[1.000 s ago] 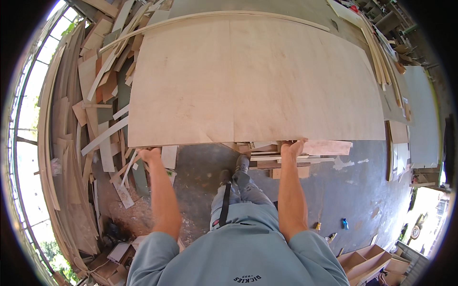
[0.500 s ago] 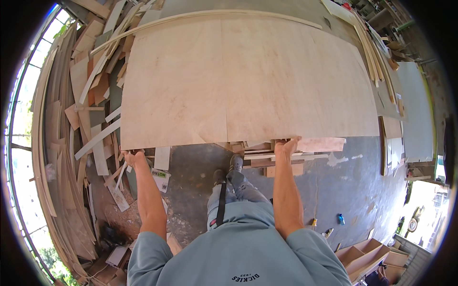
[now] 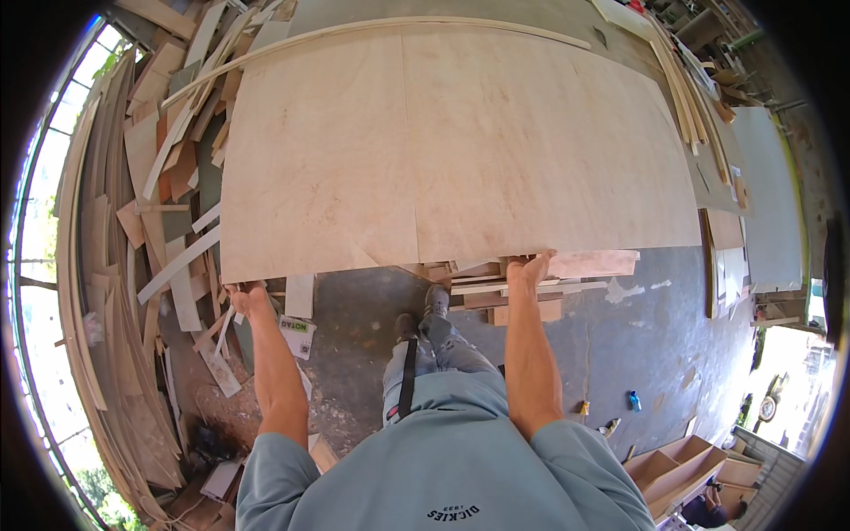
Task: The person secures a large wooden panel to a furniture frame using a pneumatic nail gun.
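Observation:
A large pale plywood sheet [image 3: 452,150] spans the view in front of me, its near edge toward my body. My left hand [image 3: 246,295] is closed on that edge close to the sheet's near left corner. Right of the middle, my right hand [image 3: 529,268] grips the same edge. Both arms reach forward nearly straight, and the fingers are partly hidden under the sheet. Beyond the sheet's far edge runs a long thin wooden strip [image 3: 354,29].
Scrap boards and strips [image 3: 181,257] heap up on the left beside tall leaning panels [image 3: 97,292]. Under the near edge lie stacked planks [image 3: 505,299]. A blue bottle [image 3: 634,401] stands on the grey floor at right, near a wooden box [image 3: 677,473]. Another person [image 3: 708,509] is at lower right.
The view has turned slightly, so the sheet and surroundings sit a little differently. Both hands keep hold of the near edge. More of the other person shows at lower right.

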